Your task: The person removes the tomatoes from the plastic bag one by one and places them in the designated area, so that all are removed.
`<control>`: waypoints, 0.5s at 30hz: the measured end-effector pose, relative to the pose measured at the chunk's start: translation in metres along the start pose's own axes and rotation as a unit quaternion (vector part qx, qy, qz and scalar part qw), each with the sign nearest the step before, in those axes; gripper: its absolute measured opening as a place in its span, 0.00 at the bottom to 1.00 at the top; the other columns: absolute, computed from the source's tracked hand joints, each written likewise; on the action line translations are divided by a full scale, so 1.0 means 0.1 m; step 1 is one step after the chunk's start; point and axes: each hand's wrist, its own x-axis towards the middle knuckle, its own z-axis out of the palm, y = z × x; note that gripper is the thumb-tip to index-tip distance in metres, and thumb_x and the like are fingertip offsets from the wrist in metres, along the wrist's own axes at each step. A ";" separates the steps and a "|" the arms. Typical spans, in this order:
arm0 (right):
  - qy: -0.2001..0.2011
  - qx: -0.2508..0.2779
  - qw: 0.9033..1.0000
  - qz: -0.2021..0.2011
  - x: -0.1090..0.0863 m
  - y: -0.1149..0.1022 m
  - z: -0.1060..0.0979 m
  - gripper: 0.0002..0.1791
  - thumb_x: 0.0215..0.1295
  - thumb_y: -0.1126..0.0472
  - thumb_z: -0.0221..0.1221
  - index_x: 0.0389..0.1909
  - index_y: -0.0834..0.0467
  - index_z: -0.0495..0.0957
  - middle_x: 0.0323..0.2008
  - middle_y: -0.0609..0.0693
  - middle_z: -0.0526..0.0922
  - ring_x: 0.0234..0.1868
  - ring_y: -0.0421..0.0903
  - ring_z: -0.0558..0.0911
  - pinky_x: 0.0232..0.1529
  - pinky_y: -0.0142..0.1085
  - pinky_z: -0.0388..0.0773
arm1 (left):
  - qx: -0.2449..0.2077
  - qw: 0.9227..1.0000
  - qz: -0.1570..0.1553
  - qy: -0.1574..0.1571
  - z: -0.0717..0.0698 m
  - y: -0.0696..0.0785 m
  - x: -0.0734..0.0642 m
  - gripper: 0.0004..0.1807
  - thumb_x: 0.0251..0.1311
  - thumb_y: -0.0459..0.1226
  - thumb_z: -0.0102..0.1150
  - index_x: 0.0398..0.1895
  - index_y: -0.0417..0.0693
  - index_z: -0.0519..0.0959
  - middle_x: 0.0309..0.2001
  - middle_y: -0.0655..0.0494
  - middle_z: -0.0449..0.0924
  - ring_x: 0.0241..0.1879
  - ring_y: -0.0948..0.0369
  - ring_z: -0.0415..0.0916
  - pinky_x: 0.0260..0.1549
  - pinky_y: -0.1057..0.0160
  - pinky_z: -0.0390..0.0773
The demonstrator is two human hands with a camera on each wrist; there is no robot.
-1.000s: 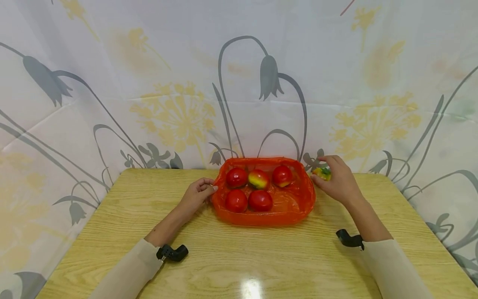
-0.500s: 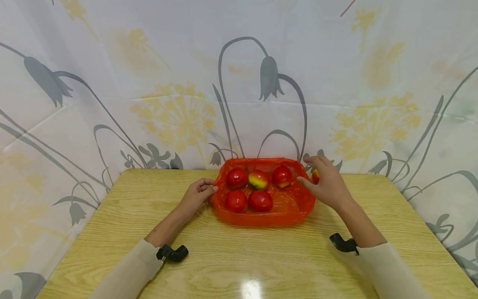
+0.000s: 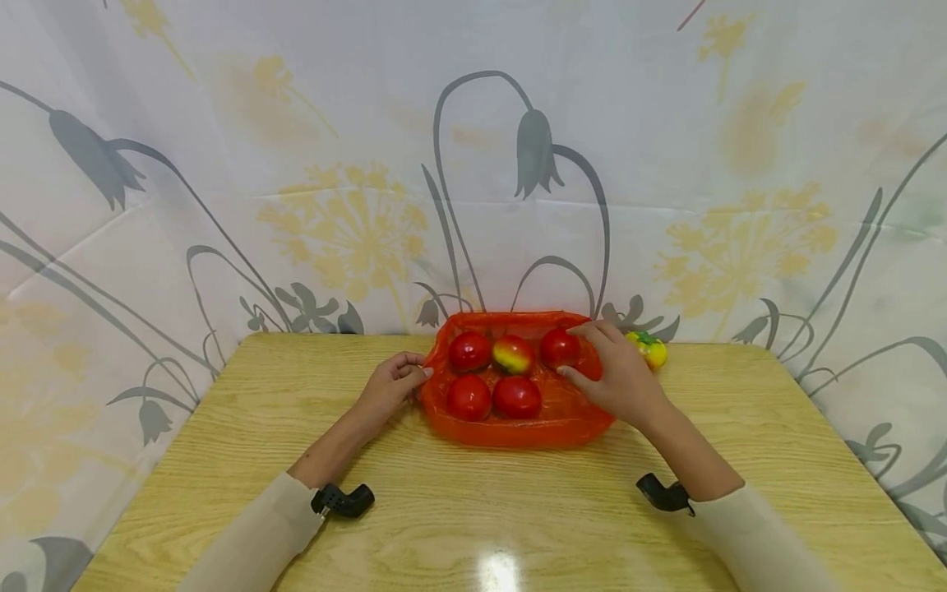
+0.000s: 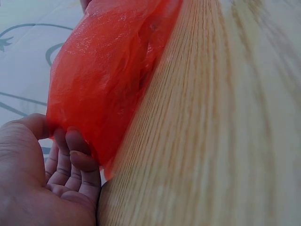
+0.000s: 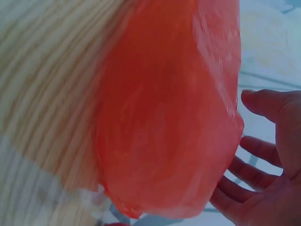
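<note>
A red plastic bag point(image 3: 570, 403), spread open like a basket, holds several shiny red apple-like fruits point(image 3: 468, 399); one point(image 3: 514, 355) has a yellow patch. At its left end, my left hand point(image 3: 392, 381) pinches the rim between thumb and fingers, and the left wrist view has those fingers against the red plastic point(image 4: 99, 80). My right hand point(image 3: 625, 374) reaches over the right rim, thumb and fingers spread at either side of the back-right red fruit point(image 3: 560, 348). In the right wrist view, the fingers of this hand point(image 5: 263, 165) are spread beside the bag.
Behind my right hand, a small yellow fruit-like thing with a green top point(image 3: 648, 349) lies outside the bag. Everything stands on a wood-grain table point(image 3: 473, 510), with a flower-printed cloth point(image 3: 355, 123) hanging right behind its back edge.
My right hand has let go of the yellow-and-green thing outside the bag and moved left over the rim to the back-right fruit. My left hand has stayed at the bag's rim.
</note>
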 end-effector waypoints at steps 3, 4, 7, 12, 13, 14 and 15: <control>-0.010 0.003 1.000 -0.002 0.00 -0.06 0.05 0.29 0.63 0.58 0.75 0.61 0.63 0.78 0.58 0.59 0.80 0.59 0.60 0.80 0.61 0.56 0.80 | 0.000 1.000 0.002 -0.001 0.00 0.00 0.00 0.15 0.75 0.33 0.58 0.57 0.31 0.74 0.33 0.60 0.83 0.31 0.62 0.73 0.33 0.69 0.77; -0.014 0.003 1.000 -0.001 -0.01 -0.08 0.07 0.29 0.63 0.57 0.75 0.61 0.62 0.78 0.59 0.58 0.79 0.60 0.60 0.79 0.61 0.56 0.80 | 0.001 1.000 0.002 -0.002 0.00 0.00 0.00 0.15 0.75 0.33 0.58 0.57 0.31 0.74 0.33 0.60 0.83 0.31 0.62 0.73 0.33 0.69 0.76; -0.023 0.005 1.000 0.000 -0.02 -0.13 0.11 0.28 0.64 0.55 0.75 0.61 0.58 0.79 0.59 0.56 0.79 0.60 0.58 0.79 0.61 0.55 0.81 | 0.003 1.000 0.002 0.000 0.00 -0.01 0.01 0.15 0.75 0.33 0.58 0.57 0.31 0.74 0.33 0.60 0.83 0.31 0.62 0.73 0.32 0.69 0.76; -0.038 0.019 0.999 -0.013 -0.03 -0.19 0.18 0.26 0.65 0.55 0.74 0.62 0.56 0.79 0.58 0.53 0.79 0.58 0.57 0.81 0.60 0.52 0.82 | 0.002 1.000 0.000 0.003 -0.01 -0.01 0.02 0.14 0.75 0.32 0.58 0.56 0.32 0.75 0.32 0.60 0.83 0.30 0.62 0.73 0.31 0.69 0.75; -0.041 0.021 0.999 -0.015 -0.04 -0.19 0.20 0.26 0.66 0.55 0.73 0.62 0.56 0.79 0.58 0.53 0.79 0.58 0.57 0.80 0.60 0.52 0.82 | 0.001 1.000 -0.001 0.003 -0.01 -0.02 0.02 0.14 0.75 0.32 0.58 0.56 0.32 0.75 0.32 0.60 0.83 0.30 0.62 0.73 0.31 0.69 0.75; -0.045 0.022 0.999 -0.017 -0.04 -0.20 0.22 0.26 0.67 0.55 0.73 0.62 0.56 0.79 0.58 0.53 0.79 0.58 0.56 0.80 0.60 0.52 0.81 | 0.001 1.000 -0.001 0.004 -0.01 -0.02 0.02 0.14 0.75 0.32 0.58 0.56 0.32 0.75 0.32 0.60 0.83 0.30 0.62 0.73 0.31 0.69 0.75; -0.049 0.023 0.998 -0.017 -0.05 -0.21 0.23 0.26 0.67 0.55 0.72 0.63 0.57 0.79 0.59 0.53 0.79 0.59 0.56 0.80 0.61 0.53 0.81 | 0.002 1.000 0.000 0.003 -0.01 -0.02 0.02 0.14 0.75 0.32 0.58 0.56 0.32 0.74 0.32 0.60 0.83 0.30 0.63 0.72 0.32 0.69 0.75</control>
